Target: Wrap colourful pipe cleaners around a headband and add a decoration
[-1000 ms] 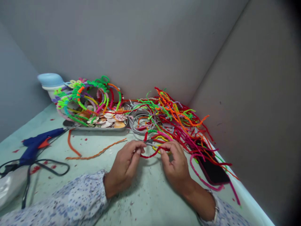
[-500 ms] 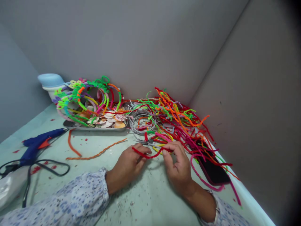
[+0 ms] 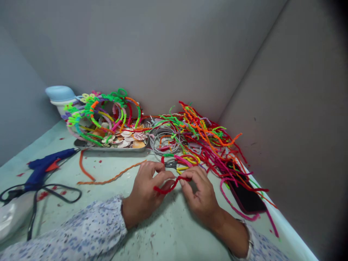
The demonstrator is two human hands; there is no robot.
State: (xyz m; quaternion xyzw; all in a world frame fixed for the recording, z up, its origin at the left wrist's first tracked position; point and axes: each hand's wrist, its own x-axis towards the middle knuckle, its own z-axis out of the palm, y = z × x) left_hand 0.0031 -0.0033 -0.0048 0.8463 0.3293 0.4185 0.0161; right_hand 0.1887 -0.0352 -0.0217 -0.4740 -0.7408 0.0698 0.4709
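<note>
Both hands meet over the pale green table (image 3: pixel 168 228), pinching one short red pipe cleaner (image 3: pixel 166 187) between them. My left hand (image 3: pixel 146 190) grips its left part with closed fingers. My right hand (image 3: pixel 199 192) pinches its right end between thumb and forefinger. Just beyond the fingertips lies a small pair of scissors or pliers (image 3: pixel 172 164) with dark handles, next to yellow and pink pipe cleaners.
A big heap of coloured pipe cleaners (image 3: pixel 209 141) fills the back right corner, partly over a dark phone (image 3: pixel 246 197). Wire rings (image 3: pixel 164 139), a metal tray (image 3: pixel 108 146) with shells and finished hoops, a blue glue gun (image 3: pixel 45 167), and two orange pipe cleaners (image 3: pixel 108 177) lie left.
The red pipe cleaner has been bent and drawn toward me. Both hands came closer together and slightly nearer my body.
</note>
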